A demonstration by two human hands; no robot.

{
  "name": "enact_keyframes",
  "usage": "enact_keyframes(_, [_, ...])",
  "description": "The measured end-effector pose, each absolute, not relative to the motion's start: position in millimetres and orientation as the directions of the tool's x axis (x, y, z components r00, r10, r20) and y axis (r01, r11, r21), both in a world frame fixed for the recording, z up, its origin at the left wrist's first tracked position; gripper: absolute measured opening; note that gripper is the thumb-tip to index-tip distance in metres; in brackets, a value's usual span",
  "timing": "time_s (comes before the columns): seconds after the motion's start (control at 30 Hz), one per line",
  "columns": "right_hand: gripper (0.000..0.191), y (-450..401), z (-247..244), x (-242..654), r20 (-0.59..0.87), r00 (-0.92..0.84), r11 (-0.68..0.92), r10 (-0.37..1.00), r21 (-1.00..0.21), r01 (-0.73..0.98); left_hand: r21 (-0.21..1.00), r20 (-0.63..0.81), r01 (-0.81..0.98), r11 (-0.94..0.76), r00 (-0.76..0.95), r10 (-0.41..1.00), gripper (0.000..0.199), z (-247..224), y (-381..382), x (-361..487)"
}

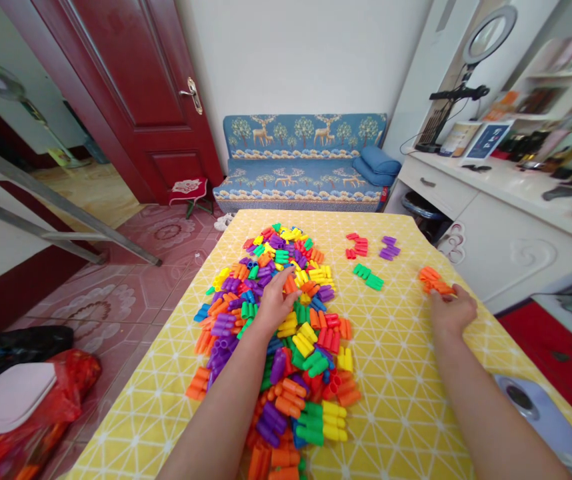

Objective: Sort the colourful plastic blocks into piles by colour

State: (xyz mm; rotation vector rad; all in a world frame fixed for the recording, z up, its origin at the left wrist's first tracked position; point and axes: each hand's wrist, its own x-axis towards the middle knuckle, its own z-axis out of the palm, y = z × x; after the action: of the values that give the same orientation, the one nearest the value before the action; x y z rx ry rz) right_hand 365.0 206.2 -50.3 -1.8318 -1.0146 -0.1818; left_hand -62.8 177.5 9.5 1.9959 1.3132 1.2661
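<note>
A long heap of plastic toy blocks (303, 340), shaped like joined tubes in orange, purple, green, yellow, red and blue, covers the table's left and middle. Over the heap, my left hand (277, 300) has thumb and forefinger closed around an orange block (291, 285). On the right side, my right hand (453, 310) pinches the near end of a small orange group of blocks (430, 277); its fingertips are partly hidden. Apart from the heap lie red blocks (357, 246), purple blocks (389, 249) and green blocks (368, 277), sorted by colour.
A yellow patterned cloth (391, 373) covers the table. A pale blue device (541, 420) lies at its right front edge. Beyond stands a blue sofa (301, 173); a white cabinet (506, 233) is on the right, a metal ladder (56, 200) on the left.
</note>
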Motion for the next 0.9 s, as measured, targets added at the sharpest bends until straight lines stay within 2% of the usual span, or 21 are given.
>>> enact_keyframes(0.1, [0.043,205,-49,362,0.54,0.679,-0.204,0.497,-0.688,0.696,0.792,0.388,0.478,-0.38,0.087,0.918,0.055,5,178,-63])
enact_keyframes(0.23, [0.039,202,-47,358,0.577,0.641,-0.17,0.507,-0.662,0.73,0.83,0.356,0.446,-0.334,0.036,0.934,0.057,2,179,-64])
enact_keyframes(0.37, [0.036,196,-39,346,0.583,0.652,-0.146,0.485,-0.681,0.718,0.808,0.367,0.473,-0.351,0.06,0.928,0.047,8,175,-64])
enact_keyframes(0.43, [0.034,193,-31,331,0.63,0.599,-0.072,0.494,-0.657,0.75,0.787,0.362,0.508,-0.35,0.08,0.929,0.038,12,173,-63])
enact_keyframes(0.53, [0.029,186,-15,292,0.687,0.449,0.146,0.572,-0.624,0.768,0.764,0.356,0.533,-0.365,0.124,0.926,0.024,16,171,-63])
enact_keyframes(0.6, [0.025,179,-2,257,0.685,0.319,0.305,0.655,-0.625,0.718,0.761,0.354,0.527,-0.378,0.15,0.923,0.022,19,169,-63])
enact_keyframes(0.73, [0.022,163,20,181,0.617,-0.041,0.539,0.786,-0.651,0.534,0.785,0.362,0.474,-0.398,0.168,0.917,0.044,23,164,-62])
enact_keyframes(0.8, [0.031,158,25,149,0.577,-0.211,0.603,0.789,-0.659,0.45,0.805,0.356,0.432,-0.407,0.198,0.913,0.054,26,162,-61])
enact_keyframes(0.9, [0.041,154,26,117,0.575,-0.332,0.664,0.748,-0.644,0.381,0.827,0.35,0.366,-0.427,0.26,0.9,0.058,26,159,-61])
